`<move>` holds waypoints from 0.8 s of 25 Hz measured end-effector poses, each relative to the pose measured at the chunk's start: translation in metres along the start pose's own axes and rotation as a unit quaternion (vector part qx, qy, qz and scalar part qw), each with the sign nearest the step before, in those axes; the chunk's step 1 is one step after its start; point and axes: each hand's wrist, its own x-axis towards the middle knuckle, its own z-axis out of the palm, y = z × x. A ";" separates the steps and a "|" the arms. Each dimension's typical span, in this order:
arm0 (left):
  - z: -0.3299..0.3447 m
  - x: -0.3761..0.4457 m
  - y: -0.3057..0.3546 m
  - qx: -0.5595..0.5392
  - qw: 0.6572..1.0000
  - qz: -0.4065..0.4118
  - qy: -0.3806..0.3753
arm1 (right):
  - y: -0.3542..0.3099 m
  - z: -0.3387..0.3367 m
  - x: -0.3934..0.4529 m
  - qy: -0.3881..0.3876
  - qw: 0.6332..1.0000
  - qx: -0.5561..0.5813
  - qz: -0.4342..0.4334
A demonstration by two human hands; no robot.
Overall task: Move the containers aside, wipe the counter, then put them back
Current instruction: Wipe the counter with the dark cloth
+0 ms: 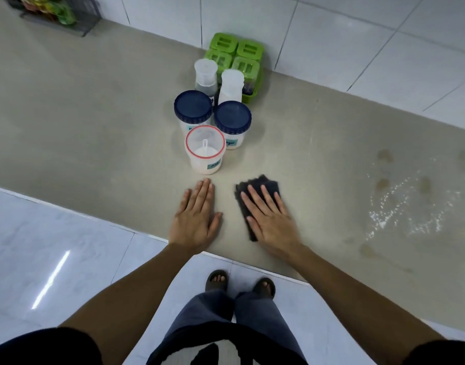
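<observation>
Containers stand grouped at the middle of the beige counter point(94, 122): a red-rimmed clear jar point(205, 150) of white powder in front, two blue-lidded jars point(193, 108) point(232, 119) behind it, two white-capped bottles point(205, 75) point(231, 84), and a green rack of green-lidded boxes point(236, 55) by the wall. My left hand point(197, 217) lies flat and empty on the counter just in front of the red-rimmed jar. My right hand point(269, 214) presses flat on a dark folded cloth point(257, 188) to its right.
Wet streaks, brownish spots and white grains point(400, 204) cover the counter to the right. A dark wire basket point(62, 14) with green packets stands at the far left. White tiled wall point(331, 40) runs behind; the counter's front edge is under my wrists.
</observation>
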 end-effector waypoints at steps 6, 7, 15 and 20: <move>0.003 0.002 0.000 -0.004 1.000 0.005 0.004 | 0.077 -0.007 0.004 -0.016 0.984 0.025 0.173; 0.004 0.002 0.000 -0.001 1.000 0.006 0.001 | 0.070 -0.007 0.021 -0.011 0.976 0.047 0.213; 0.000 0.014 0.026 -0.015 0.998 0.055 0.008 | -0.004 0.003 -0.027 0.008 0.992 0.063 0.105; 0.016 0.037 0.118 -0.040 0.994 0.101 -0.003 | 0.062 0.017 -0.133 0.008 0.987 0.041 0.156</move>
